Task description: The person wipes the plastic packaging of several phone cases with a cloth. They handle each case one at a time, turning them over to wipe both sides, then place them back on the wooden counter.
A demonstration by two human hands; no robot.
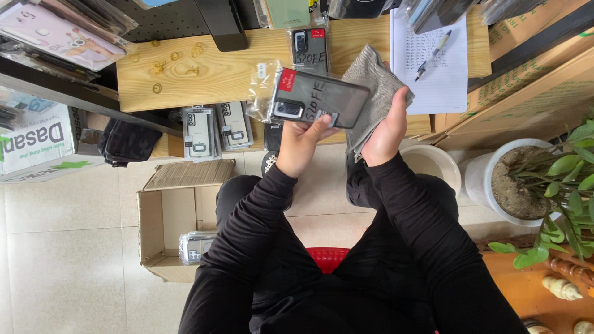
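View: looking down from head height at two black-sleeved arms, raised over the lap in front of a wooden bench (204, 80).
Left hand (303, 141): fingers and thumb clamped on the lower edge of a packaged phone case (318, 99), held up flat and slightly tilted.
Packaged phone case: dark, in a clear plastic sleeve with a red corner label and handwriting on the front; held in the air just above the bench's front edge, between both hands.
Right hand (387, 130): closed around a grey cloth (371, 86), thumb pressed against it; cloth bunched in the palm and touching the right end of the packaged case.
On the bench: a second dark packaged case (309, 48) lying just behind the held one; a lined sheet of paper (442, 68) with a pen (433, 54) resting on it, to the right; several small gold rings (174, 62) scattered to the left.
Below the bench's edge: two pale packaged cases (213, 128) side by side, with a black bag (127, 142) to their left.
Floor: pale tiles; an open cardboard box (164, 226) at left with one clear-wrapped case (195, 247) inside.
Right side: a white pot (489, 185) with a green leafy plant (566, 192), and a white bucket (433, 164) just beside it.
Seat: red stool (328, 256) visible between the legs.
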